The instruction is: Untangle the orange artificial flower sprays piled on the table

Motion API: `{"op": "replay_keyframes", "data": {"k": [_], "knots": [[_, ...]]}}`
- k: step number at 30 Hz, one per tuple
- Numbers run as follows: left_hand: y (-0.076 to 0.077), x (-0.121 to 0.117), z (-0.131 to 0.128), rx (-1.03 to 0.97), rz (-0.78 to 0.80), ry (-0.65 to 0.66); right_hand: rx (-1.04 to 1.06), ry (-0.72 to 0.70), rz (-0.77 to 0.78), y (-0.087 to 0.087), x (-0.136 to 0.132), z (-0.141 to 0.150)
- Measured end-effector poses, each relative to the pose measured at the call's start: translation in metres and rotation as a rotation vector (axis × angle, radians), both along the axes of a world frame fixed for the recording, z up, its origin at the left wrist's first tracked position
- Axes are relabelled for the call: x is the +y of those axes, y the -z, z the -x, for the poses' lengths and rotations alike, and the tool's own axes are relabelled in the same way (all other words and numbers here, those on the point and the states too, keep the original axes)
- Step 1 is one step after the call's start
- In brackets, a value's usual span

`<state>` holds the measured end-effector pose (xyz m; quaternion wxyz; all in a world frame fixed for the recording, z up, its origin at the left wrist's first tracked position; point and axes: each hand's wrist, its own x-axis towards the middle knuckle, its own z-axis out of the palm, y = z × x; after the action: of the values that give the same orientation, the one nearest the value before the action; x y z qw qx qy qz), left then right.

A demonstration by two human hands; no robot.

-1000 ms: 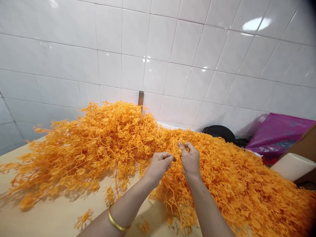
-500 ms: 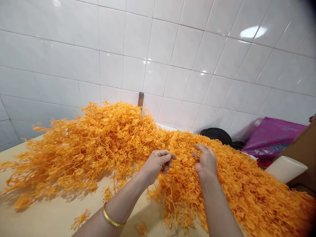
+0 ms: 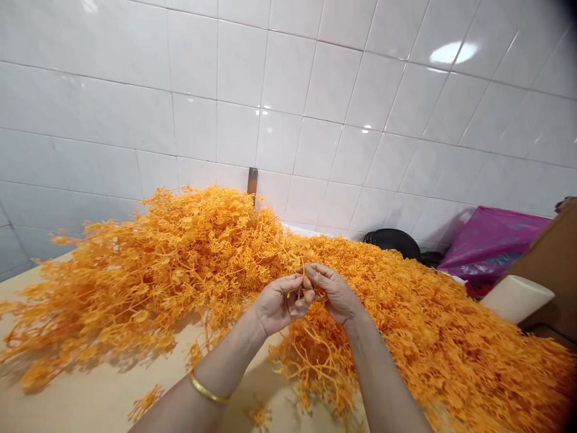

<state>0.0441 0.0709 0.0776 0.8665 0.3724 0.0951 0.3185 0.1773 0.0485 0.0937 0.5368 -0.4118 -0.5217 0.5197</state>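
My left hand [image 3: 280,302], with a gold bangle [image 3: 205,390] on its wrist, meets my right hand [image 3: 334,292] at the middle of the view. Their fingertips come together around a thin orange sprig [image 3: 303,268]; a small part of it sticks up above the fingers, and the rest is hidden. Both hands are closed in a pinch. Behind and to the left rises a bushy heap of orange artificial sprigs [image 3: 193,252]. A wide pile of smaller orange pieces [image 3: 442,325] spreads to the right, and a loose clump [image 3: 315,361] lies just below the hands.
A pale table [image 3: 85,397] carries the piles, with single orange pieces [image 3: 145,402] near its front. White tiled wall [image 3: 288,78] stands behind, with a metal strip [image 3: 252,185]. Black round items [image 3: 396,242], a purple bag [image 3: 493,240], a cream roll [image 3: 518,299] and cardboard [image 3: 550,270] are at right.
My right hand moved off to the right over the pile with its fingers apart, then came back to my left hand. Their fingertips now meet on the sprig. My left hand has turned more palm-up.
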Motion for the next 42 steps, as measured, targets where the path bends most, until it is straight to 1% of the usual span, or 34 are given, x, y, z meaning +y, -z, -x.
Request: {"op": "replay_keyframes", "data": {"k": [1,2,4,5,7,9,10,11,13,15,17,19,22,26,28,30,33,35,37,39,42], "knots": [[0.0,0.0,-0.001,0.065,-0.028,-0.036,-0.047,0.012,-0.024,0.002,0.001,0.001],[0.0,0.0,-0.001,0.142,-0.058,-0.08,-0.098,0.057,-0.049,0.003,0.002,0.001],[0.001,0.001,-0.001,0.286,-0.115,-0.166,-0.221,0.199,-0.106,0.008,0.006,0.0],[0.001,0.001,0.0,0.335,-0.138,-0.197,-0.287,0.265,-0.139,0.01,0.007,0.0],[0.002,0.002,0.0,0.371,-0.162,-0.226,-0.405,0.333,-0.192,0.012,0.01,0.0],[0.002,0.003,0.001,0.389,-0.154,-0.227,-0.487,0.352,-0.219,0.013,0.011,0.002],[0.002,0.003,0.001,0.413,-0.148,-0.249,-0.518,0.361,-0.227,0.012,0.011,0.004],[0.002,0.003,0.0,0.443,-0.143,-0.289,-0.547,0.369,-0.235,0.011,0.011,0.006],[0.002,0.004,0.0,0.482,-0.131,-0.408,-0.599,0.374,-0.25,0.009,0.009,0.01],[0.001,0.003,-0.001,0.458,-0.106,-0.531,-0.615,0.348,-0.245,0.009,0.009,0.011],[0.0,0.003,-0.002,0.402,-0.062,-0.594,-0.572,0.304,-0.216,0.011,0.009,0.011],[0.0,0.003,-0.002,0.362,-0.024,-0.606,-0.495,0.26,-0.177,0.014,0.01,0.01],[0.002,0.005,-0.002,0.311,0.03,-0.582,-0.37,0.196,-0.107,0.016,0.009,0.012],[0.007,0.01,-0.004,0.212,0.168,-0.599,-0.269,0.092,-0.053,0.012,0.005,0.019],[0.007,0.011,-0.005,0.158,0.235,-0.63,-0.295,0.051,-0.062,0.01,0.003,0.023],[0.005,0.012,-0.005,0.11,0.289,-0.654,-0.36,0.026,-0.131,0.01,0.003,0.025],[-0.001,0.011,-0.004,0.074,0.351,-0.62,-0.45,0.025,-0.285,0.013,0.006,0.026],[-0.004,0.011,-0.002,0.056,0.408,-0.579,-0.47,0.028,-0.325,0.016,0.009,0.027],[-0.007,0.012,-0.002,0.027,0.468,-0.553,-0.465,0.014,-0.312,0.018,0.011,0.028],[-0.008,0.012,-0.001,-0.002,0.492,-0.531,-0.457,-0.024,-0.288,0.017,0.009,0.028],[-0.008,0.012,0.002,-0.012,0.484,-0.483,-0.44,-0.132,-0.224,0.01,0.001,0.022]]}}
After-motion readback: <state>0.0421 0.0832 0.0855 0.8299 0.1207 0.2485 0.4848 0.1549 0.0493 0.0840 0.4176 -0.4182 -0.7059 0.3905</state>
